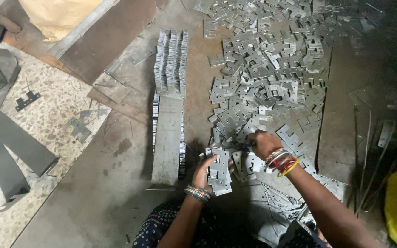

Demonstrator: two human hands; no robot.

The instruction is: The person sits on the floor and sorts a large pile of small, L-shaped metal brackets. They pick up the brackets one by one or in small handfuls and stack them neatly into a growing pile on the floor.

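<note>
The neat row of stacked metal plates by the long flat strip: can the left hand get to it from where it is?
Probably yes. The left hand already holds a small stack of plates, so it is busy, but only bare floor lies between it and the stacked row.

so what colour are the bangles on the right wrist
Red, yellow and silver bangles, head view.

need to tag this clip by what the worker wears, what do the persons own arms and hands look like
Both arms are bare, no sleeves or gloves. The left hand has a stack of thin bangles at the wrist, silvery with multicoloured bits. The right hand wears a thicker stack: silvery, red and yellow bangles. I can't make out any rings.
</note>
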